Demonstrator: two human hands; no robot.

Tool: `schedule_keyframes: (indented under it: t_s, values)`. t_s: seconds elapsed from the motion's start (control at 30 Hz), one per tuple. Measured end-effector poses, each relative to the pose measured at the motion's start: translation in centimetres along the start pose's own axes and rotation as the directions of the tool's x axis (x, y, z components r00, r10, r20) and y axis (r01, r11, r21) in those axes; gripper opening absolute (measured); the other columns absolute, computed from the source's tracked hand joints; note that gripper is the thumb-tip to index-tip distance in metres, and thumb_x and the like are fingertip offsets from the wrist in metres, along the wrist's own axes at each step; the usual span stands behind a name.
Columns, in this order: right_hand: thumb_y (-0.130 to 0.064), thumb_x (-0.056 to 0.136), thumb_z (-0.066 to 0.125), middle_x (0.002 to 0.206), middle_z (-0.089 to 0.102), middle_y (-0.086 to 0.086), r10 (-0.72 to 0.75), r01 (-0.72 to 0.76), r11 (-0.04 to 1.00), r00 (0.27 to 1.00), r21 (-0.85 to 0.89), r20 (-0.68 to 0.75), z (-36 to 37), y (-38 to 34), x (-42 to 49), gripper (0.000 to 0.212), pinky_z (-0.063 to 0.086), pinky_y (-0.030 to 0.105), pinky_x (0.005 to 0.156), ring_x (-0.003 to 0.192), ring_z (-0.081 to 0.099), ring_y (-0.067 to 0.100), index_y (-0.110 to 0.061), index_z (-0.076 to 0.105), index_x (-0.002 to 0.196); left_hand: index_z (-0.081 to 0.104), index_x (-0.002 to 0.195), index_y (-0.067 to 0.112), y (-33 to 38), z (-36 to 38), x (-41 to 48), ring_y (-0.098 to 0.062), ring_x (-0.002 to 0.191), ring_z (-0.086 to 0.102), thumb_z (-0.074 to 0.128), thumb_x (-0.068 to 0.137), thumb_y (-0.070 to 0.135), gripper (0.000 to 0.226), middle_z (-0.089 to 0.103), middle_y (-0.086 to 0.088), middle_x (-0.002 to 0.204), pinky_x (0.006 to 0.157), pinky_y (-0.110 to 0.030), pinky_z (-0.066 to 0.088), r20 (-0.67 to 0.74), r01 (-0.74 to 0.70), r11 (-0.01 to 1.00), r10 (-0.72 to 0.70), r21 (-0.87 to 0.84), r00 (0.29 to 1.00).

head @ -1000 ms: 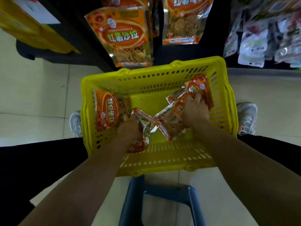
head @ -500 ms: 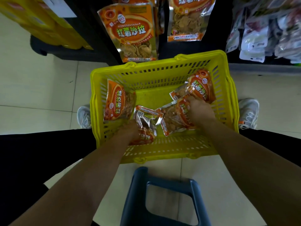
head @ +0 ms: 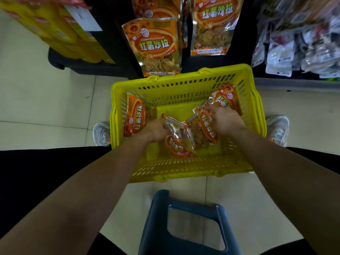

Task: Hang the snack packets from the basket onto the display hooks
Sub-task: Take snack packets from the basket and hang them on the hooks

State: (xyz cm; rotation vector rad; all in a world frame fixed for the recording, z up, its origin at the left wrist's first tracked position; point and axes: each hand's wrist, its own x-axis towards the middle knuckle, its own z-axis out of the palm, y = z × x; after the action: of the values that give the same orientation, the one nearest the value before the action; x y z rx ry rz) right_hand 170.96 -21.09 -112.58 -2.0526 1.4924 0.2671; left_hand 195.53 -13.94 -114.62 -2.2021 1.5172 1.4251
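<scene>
**Two bare hands reaching into a yellow basket of snack packets**

Seen from above, a yellow slotted plastic shopping basket point(head: 184, 89) sat on the floor between the person's feet. Four packets lay inside it. An orange foil snack packet point(head: 135, 116) leaned on edge against the left wall. A second orange foil packet point(head: 227, 100) leaned against the right wall, near the far corner. In the middle lay a crumpled orange-and-silver foil packet point(head: 176, 144), its upper end folded over to show the silver back. Touching it on the right was a flat orange packet with a clear window of chips point(head: 202, 131).

The left hand point(head: 156, 129) was at the upper end of the crumpled orange-and-silver foil packet, fingers curled onto the silver fold. The fingertips were hidden under the hand, so it looked like a pinch, though the exact hold could not be made out. The right hand point(head: 223, 120) covered the upper corner of the flat orange packet, fingers bent and closed on its top edge.

Beyond the basket stood a black display rack. One matching orange hanging packet point(head: 156, 46) hung there just above the basket's far rim, and another hanging packet point(head: 209, 28) hung to its right. Further right, blurred white and grey pouches point(head: 294, 48) hung in rows. At the upper left, yellow cartons point(head: 60, 34) were stacked on a dark base. The floor was cream tile point(head: 46, 107). A grey trainer point(head: 100, 133) showed to the left of the basket and another trainer point(head: 277, 129) to the right. A dark blue plastic stool point(head: 185, 227) with a cut-out seat stood nearest the viewer, between the forearms.
</scene>
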Motion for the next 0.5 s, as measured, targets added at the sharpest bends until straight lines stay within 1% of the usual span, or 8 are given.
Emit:
schedule_keyframes:
  t_s: [0.1,0.2,0.27,0.33,0.37,0.4,0.43,0.5]
  values:
    - [-0.015,0.092,0.059,0.133,0.060,0.013,-0.033,0.033,0.999,0.999,0.022,-0.001,-1.2,-0.7,-0.1,0.057,0.054,0.046,0.091,0.115,0.060,0.036,-0.037,0.043,0.143,0.075,0.111,0.013,1.5,-1.1,-0.4,-0.020,0.108,0.063,0.061,0.094,0.003,0.024,0.071,-0.005,0.116,0.088,-0.024,0.050,0.052,-0.059,0.993,0.065,-0.101,0.997]
    - [-0.010,0.092,0.060,0.133,0.060,0.014,-0.062,0.062,0.998,0.998,0.017,0.013,-2.4,-1.4,-0.4,0.078,0.051,0.047,0.096,0.117,0.058,0.036,-0.040,0.022,0.153,0.071,0.114,0.003,2.9,-1.2,-1.0,-0.027,0.106,0.067,0.074,0.083,-0.002,0.031,0.072,-0.014,0.109,0.095,-0.033,0.053,0.060,-0.108,0.975,0.122,-0.193,0.991]
    - [-0.005,0.088,0.063,0.122,0.065,0.012,-0.040,0.038,0.997,0.999,0.074,0.021,-3.1,-1.6,-0.6,0.087,0.050,0.045,0.095,0.112,0.060,0.034,-0.039,0.016,0.154,0.072,0.107,0.001,3.8,-1.0,-1.3,-0.022,0.093,0.067,0.084,0.076,0.003,0.033,0.070,-0.009,0.095,0.083,-0.023,0.055,0.018,-0.136,0.962,0.145,-0.235,0.989]
    - [-0.008,0.087,0.065,0.114,0.068,0.007,-0.037,0.037,0.988,0.999,0.147,-0.006,-3.9,-1.3,-0.5,0.065,0.049,0.035,0.091,0.110,0.062,0.029,-0.029,0.044,0.144,0.074,0.097,0.008,4.5,-0.7,-1.4,-0.015,0.082,0.063,0.089,0.073,0.019,0.031,0.068,0.000,0.085,0.068,-0.019,0.050,-0.050,-0.192,0.966,0.187,-0.172,0.981]
    - [-0.011,0.086,0.068,0.107,0.069,0.005,-0.042,0.044,0.987,0.999,0.155,-0.018,-4.5,-1.2,-0.4,0.045,0.049,0.031,0.085,0.106,0.064,0.027,-0.025,0.061,0.128,0.073,0.091,0.012,4.7,-0.7,-1.5,-0.013,0.078,0.062,0.089,0.073,0.028,0.028,0.068,0.003,0.082,0.063,-0.021,0.047,-0.087,-0.215,0.968,0.205,-0.129,0.975]
    - [-0.013,0.085,0.070,0.099,0.069,0.002,-0.047,0.049,0.986,0.999,0.157,-0.016,-5.1,-1.1,-0.4,0.027,0.048,0.027,0.079,0.100,0.065,0.024,-0.025,0.069,0.110,0.072,0.086,0.016,5.0,-0.8,-1.6,-0.012,0.075,0.061,0.087,0.075,0.034,0.026,0.067,0.005,0.079,0.060,-0.024,0.043,-0.120,-0.230,0.969,0.219,-0.093,0.968]
    - [-0.015,0.084,0.072,0.093,0.067,-0.002,-0.059,0.059,0.984,0.998,0.169,-0.005,-5.9,-1.1,-0.5,0.017,0.046,0.025,0.075,0.095,0.066,0.020,-0.028,0.071,0.095,0.070,0.082,0.019,5.2,-1.0,-1.7,-0.012,0.075,0.060,0.084,0.077,0.039,0.025,0.066,0.006,0.078,0.059,-0.026,0.041,-0.147,-0.245,0.967,0.233,-0.065,0.961]
    - [-0.019,0.084,0.074,0.085,0.065,-0.007,-0.087,0.081,0.976,0.996,0.201,0.022,-7.6,-1.4,-0.9,0.015,0.043,0.022,0.070,0.089,0.065,0.015,-0.032,0.068,0.083,0.068,0.080,0.020,6.0,-1.8,-2.1,-0.015,0.082,0.061,0.079,0.081,0.043,0.025,0.066,0.004,0.085,0.067,-0.030,0.046,-0.182,-0.285,0.958,0.274,-0.034,0.944]
